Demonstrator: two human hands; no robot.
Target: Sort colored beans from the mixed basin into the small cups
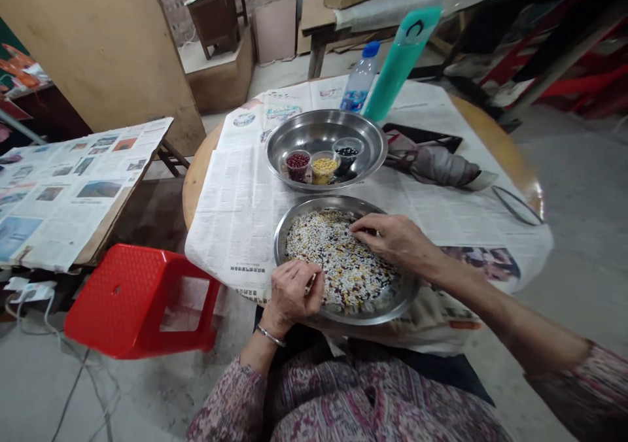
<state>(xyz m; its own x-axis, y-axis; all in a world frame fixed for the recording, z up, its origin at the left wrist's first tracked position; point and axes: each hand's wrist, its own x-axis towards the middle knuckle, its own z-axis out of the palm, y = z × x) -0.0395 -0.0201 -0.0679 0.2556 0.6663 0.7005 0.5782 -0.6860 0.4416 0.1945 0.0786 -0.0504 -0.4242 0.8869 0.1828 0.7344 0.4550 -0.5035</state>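
Note:
A shallow metal basin (280, 240) at the table's near edge holds mixed white, yellow, dark red and black grains and beans (338, 252). My left hand (297, 288) is closed over the basin's near left side, fingers curled, and whatever is in them is hidden. Above the right part of the mix, my right hand (400, 240) has thumb and fingertips pinched together, and I cannot make out what they hold. Behind stands a second metal basin (326, 128) with clear cups of red beans (297, 164), yellow beans (324, 167) and black beans (348, 153).
Newspaper (235, 213) covers the round table. A water bottle (360, 79) and a teal bottle-like container (403, 66) stand at the back. A folded grey umbrella (434, 161) lies to the right. A red stool (127, 298) is at the left, below another newspaper-covered table (73, 200).

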